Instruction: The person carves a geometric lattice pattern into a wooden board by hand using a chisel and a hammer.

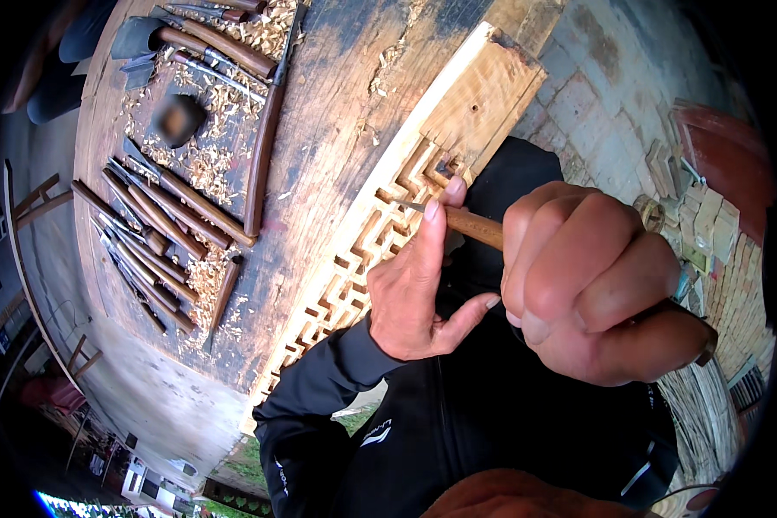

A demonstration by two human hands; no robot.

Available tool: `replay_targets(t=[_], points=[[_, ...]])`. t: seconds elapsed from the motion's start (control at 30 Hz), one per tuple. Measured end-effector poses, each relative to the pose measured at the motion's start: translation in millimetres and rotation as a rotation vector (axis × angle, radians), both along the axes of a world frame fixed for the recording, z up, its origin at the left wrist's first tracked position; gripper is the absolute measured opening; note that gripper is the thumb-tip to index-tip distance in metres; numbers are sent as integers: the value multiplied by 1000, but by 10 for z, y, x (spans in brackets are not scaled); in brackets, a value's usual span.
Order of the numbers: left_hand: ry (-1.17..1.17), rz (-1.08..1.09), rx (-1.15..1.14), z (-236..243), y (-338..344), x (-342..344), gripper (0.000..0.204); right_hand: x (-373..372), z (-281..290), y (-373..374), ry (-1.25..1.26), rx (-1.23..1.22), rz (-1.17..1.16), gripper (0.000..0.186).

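My right hand [591, 281] is wrapped in a fist around the wooden handle of a carving chisel [476, 228]; the handle's dark end sticks out beyond the fist. Close by, my left hand [414, 289] has its fingertips on either side of the chisel near the blade, steadying it, with the thumb spread away. The slim metal tip points left, at a groove in a long pale wooden board [479, 95]. Rows of angular, stepped recesses are cut along this board, while its far end is plain apart from a small hole. My hand hides some of the recesses.
The board lies along the right edge of a worn wooden table [337, 104]. Several wooden-handled chisels [181, 203] lie among wood shavings [211, 276], near a long-handled tool [266, 164] and a dark round object [178, 119]. Another person's legs [86, 34] show at far left.
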State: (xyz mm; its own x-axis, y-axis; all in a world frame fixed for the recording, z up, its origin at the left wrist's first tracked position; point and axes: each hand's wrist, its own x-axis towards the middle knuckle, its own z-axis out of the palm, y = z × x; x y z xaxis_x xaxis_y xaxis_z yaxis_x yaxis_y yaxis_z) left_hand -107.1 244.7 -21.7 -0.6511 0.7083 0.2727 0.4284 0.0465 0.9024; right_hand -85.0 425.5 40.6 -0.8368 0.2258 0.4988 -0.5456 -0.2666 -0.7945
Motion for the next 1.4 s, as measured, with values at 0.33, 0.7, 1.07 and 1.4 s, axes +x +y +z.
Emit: replay_targets(t=[0.33, 0.7, 1.07, 1.4], points=[[-57, 73, 68, -39, -43, 33, 120, -142, 57, -80, 1, 93, 5, 43], [-143, 102, 82, 48, -88, 39, 118, -302, 194, -345, 7, 149, -58, 39], [-62, 227, 140, 116, -102, -14, 114, -470, 311, -669, 10, 249, -113, 36], [-48, 207, 111, 79, -102, 7, 113, -503, 84, -903, 78, 159, -328, 28]])
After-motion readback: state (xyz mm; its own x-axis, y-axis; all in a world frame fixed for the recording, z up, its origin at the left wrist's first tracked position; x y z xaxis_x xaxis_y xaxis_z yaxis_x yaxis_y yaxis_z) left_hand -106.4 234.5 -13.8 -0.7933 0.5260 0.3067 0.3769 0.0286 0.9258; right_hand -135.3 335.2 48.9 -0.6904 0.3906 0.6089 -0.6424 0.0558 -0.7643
